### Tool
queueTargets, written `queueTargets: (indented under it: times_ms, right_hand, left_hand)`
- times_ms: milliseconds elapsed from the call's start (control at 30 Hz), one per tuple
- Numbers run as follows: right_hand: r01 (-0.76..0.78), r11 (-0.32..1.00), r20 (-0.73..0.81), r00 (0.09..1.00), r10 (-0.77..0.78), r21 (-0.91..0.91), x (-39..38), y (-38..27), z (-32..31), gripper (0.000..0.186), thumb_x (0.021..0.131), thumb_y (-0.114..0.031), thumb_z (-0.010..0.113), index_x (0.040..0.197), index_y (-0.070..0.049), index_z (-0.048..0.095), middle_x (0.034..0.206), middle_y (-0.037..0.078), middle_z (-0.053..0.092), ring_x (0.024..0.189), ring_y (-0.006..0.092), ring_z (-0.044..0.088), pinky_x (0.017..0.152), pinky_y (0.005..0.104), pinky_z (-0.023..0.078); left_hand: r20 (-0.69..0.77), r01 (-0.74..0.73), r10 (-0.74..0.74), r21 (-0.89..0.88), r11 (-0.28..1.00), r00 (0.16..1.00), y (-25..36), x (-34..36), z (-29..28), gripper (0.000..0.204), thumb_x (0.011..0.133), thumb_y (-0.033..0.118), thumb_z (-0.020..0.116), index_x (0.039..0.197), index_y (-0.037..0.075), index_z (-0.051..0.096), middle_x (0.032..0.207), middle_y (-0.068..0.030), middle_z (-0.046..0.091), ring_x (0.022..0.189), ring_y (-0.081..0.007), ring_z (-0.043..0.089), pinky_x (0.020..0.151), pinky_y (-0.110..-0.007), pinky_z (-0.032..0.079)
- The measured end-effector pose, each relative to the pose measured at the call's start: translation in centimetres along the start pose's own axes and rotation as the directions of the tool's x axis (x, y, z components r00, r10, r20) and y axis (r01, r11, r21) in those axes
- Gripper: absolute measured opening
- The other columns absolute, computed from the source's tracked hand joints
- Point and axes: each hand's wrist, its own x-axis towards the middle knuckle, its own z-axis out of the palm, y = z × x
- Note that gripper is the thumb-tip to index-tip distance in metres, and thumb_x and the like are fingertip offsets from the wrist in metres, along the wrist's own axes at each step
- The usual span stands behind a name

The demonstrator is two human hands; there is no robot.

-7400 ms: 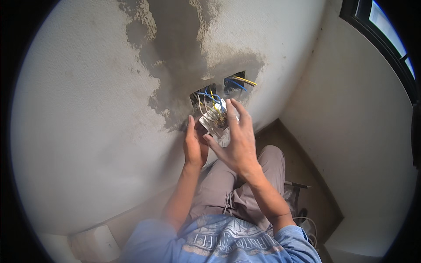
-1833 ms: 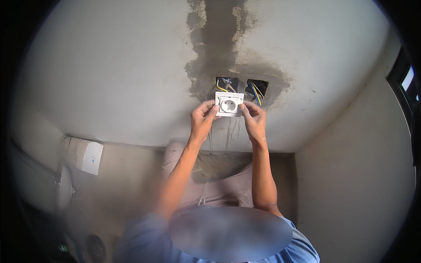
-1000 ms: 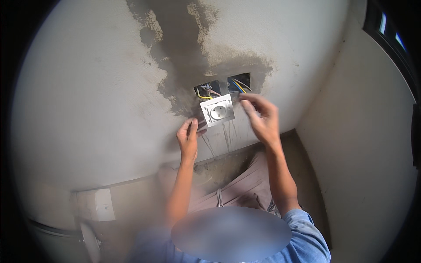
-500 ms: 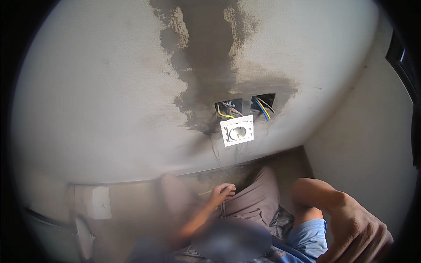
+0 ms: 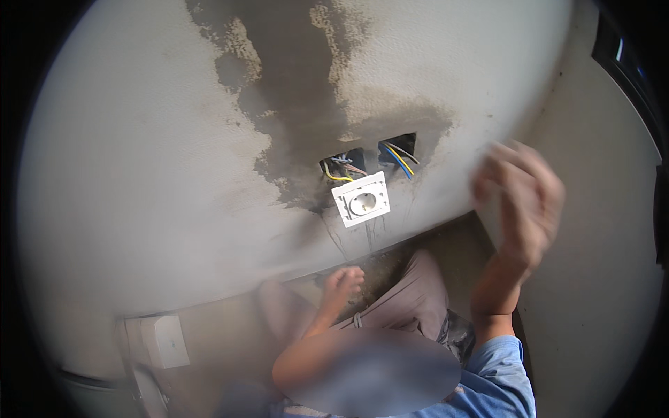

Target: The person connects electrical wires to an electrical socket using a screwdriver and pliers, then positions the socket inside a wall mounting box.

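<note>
A white wall socket [image 5: 362, 200] with a bare mounting frame hangs in front of the wall, tilted, on the wires from the left box opening [image 5: 357, 159]. Yellow and blue wires [image 5: 398, 162] stick out of the right box opening [image 5: 410, 143]. My left hand [image 5: 343, 281] is below the socket, over my lap, with its fingers curled closed. Anything inside them is hidden. Raised to the right of the socket, apart from it and the wires, is my right hand [image 5: 521, 198]. Motion blurs its fingers, so their hold cannot be made out.
Dark, patchy plaster [image 5: 289, 90] runs down the pale wall [image 5: 153, 139] to the openings. Another wall [image 5: 592, 279] meets it at the right, with a dark-framed opening [image 5: 631, 83] higher up. A white box-like object [image 5: 167, 341] sits at the lower left.
My right hand has swung up from the lower right corner to beside the wires. My left hand has shifted slightly up and left. The view has tilted; the socket hangs as before.
</note>
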Motion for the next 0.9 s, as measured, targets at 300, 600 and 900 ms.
queueTargets:
  times_ms: [300,600,900]
  right_hand:
    - [-0.069,0.652,0.022,0.991,0.130,-0.755,0.0,13.2,5.1,0.015,0.089,-0.008,0.062,0.102,-0.001,0.067,0.092,0.017,0.068,0.086,0.0399,0.067,0.072,0.0480,0.052]
    - [0.028,0.480,0.120,0.980,0.162,-0.877,0.4,15.0,5.3,0.013,0.092,-0.015,0.064,0.092,-0.002,0.064,0.079,0.020,0.066,0.071,0.0403,0.066,0.062,0.0491,0.051]
    - [0.019,0.494,0.105,0.983,0.147,-0.869,1.0,14.1,4.1,0.021,0.082,-0.016,0.068,0.068,-0.001,0.068,0.066,0.023,0.065,0.062,0.0426,0.067,0.055,0.0488,0.052]
  left_hand:
    - [-0.266,-0.562,0.537,-0.021,0.827,0.800,15.5,2.6,1.5,0.036,0.107,0.032,0.058,0.111,-0.002,0.068,0.102,-0.0078,0.071,0.091,-0.0133,0.065,0.081,-0.029,0.054]
    - [-0.165,-0.602,0.664,0.305,0.738,0.729,16.6,5.4,6.3,0.047,0.100,0.042,0.069,0.099,-0.005,0.068,0.087,-0.0075,0.070,0.080,-0.0107,0.060,0.072,-0.030,0.050]
    - [-0.208,-0.706,0.705,0.082,0.703,0.678,17.0,5.4,8.4,0.044,0.101,0.037,0.069,0.097,-0.006,0.070,0.086,-0.0048,0.071,0.078,-0.0079,0.058,0.069,-0.027,0.048]
